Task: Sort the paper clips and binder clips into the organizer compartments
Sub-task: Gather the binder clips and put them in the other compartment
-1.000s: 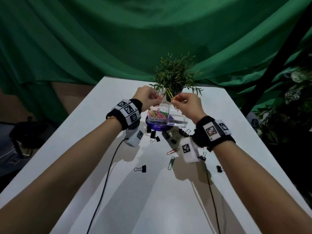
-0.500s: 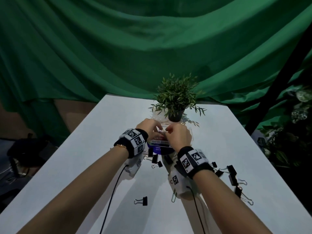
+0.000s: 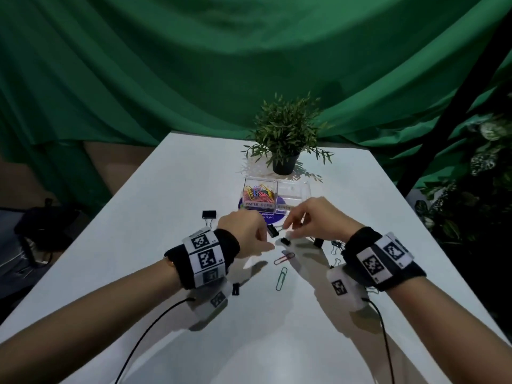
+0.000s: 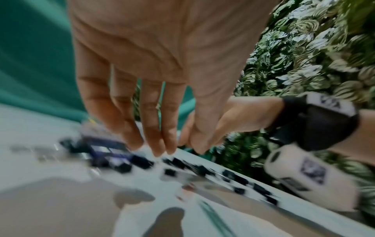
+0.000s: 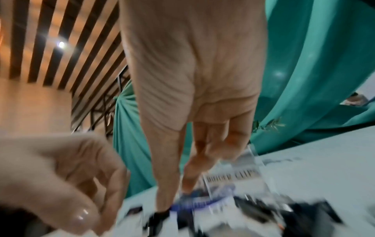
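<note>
The clear organizer (image 3: pixel 293 189) stands mid-table; its left compartment holds several coloured paper clips (image 3: pixel 259 193), and the right one, labelled for binder clips, looks empty. My left hand (image 3: pixel 263 242) hovers low over the table with its fingers (image 4: pixel 154 144) hanging straight and nothing in them. My right hand (image 3: pixel 289 228) reaches down with straight thumb and fingers (image 5: pixel 162 192). Between the hands lie two black binder clips (image 3: pixel 273 230) (image 3: pixel 284 241); the right fingertips are at the first one's wire handle. A pink paper clip (image 3: pixel 284 258) and a green one (image 3: pixel 281 278) lie nearer me.
More black binder clips lie about: one far left (image 3: pixel 209 214), a small one by my left wrist (image 3: pixel 235 289), others under my right hand (image 3: pixel 318 241). A potted plant (image 3: pixel 285 139) stands behind the organizer. Cables (image 3: pixel 155 325) trail from both wrists.
Both hands have come back from the organizer to the loose clips on the table. The yellow paper clip held one second ago is no longer in my fingers.
</note>
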A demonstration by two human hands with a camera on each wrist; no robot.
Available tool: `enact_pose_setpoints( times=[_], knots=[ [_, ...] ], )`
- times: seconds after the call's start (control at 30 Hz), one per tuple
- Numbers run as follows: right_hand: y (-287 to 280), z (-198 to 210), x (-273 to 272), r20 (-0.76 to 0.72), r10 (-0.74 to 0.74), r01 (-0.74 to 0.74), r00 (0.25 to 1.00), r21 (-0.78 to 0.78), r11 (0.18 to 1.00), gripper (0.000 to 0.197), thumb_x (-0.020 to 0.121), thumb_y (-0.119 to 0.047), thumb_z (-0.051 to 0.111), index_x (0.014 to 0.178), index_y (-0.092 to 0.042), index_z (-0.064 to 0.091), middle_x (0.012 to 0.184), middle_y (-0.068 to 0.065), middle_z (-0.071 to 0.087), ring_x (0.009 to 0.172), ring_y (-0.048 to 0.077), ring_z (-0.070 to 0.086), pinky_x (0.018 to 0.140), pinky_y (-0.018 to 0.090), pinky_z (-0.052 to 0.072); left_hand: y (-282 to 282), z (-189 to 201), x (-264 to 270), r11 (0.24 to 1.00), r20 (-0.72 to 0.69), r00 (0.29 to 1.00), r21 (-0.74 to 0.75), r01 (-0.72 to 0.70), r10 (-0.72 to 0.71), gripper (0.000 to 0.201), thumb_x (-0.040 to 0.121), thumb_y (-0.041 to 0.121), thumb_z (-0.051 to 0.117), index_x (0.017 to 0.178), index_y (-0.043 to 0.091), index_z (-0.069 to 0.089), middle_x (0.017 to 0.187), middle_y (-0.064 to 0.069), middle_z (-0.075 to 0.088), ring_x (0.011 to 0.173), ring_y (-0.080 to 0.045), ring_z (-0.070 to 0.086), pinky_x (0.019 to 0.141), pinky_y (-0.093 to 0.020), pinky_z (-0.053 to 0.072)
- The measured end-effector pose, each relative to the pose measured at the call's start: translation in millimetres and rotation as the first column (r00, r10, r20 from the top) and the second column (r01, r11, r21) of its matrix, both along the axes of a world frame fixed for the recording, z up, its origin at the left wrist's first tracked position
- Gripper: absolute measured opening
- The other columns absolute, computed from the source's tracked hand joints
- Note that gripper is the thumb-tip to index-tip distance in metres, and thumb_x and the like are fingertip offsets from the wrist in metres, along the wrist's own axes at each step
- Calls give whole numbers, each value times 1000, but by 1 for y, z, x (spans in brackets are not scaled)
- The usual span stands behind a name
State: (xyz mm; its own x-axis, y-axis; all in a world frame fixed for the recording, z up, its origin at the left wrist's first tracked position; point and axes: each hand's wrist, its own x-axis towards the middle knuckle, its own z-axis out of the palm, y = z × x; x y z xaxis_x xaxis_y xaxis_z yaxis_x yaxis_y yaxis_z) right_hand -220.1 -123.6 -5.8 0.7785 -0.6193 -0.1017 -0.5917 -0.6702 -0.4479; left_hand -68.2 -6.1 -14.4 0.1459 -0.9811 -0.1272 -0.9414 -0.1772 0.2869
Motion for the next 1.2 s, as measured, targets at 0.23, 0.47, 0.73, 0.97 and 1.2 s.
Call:
enact_pose_setpoints(
  times=[0.23,0.47,0.73,0.97,1.2],
  knots=[
    [25,-28,-5,-187,19,-30,982,-55,998,19,67,-24,82,84,-28,75,77,-14,64,75,6,59,61,22,44,-4,-11,-45,968,186,977,243,61,-108,61,58,73,70,73,16,54,67,5,59,72,-17,59,60,-27,47],
    [13,-32,-23,-197,-113,90,974,-121,989,13,68,-28,79,79,-23,75,80,-8,68,81,12,60,63,25,42,-8,-27,-28,972,59,998,235,22,-37,39,67,54,76,76,18,64,85,1,71,87,-19,66,75,-32,55],
    [19,-35,-34,-217,-87,65,972,-109,992,3,77,-26,72,80,-28,72,83,-13,60,90,14,60,69,26,44,-8,-32,-11,986,7,997,150,77,-79,21,78,37,73,90,19,71,79,11,63,79,-9,57,66,-25,46],
    [25,-36,-29,-212,-64,57,975,-40,998,9,79,-21,71,87,-24,74,92,-7,72,93,12,64,74,27,49,-8,-32,-14,971,27,985,175,163,-170,13,85,28,67,92,18,71,97,4,73,88,-13,63,63,-20,44],
    [12,-25,-24,-119,-68,61,991,-60,996,1,81,-21,70,83,-21,70,86,-2,67,81,14,60,72,25,48,-14,-22,-1,978,0,980,59,198,-198,10,87,6,60,91,6,69,88,-1,69,86,-18,63,67,-19,48]
  ],
)
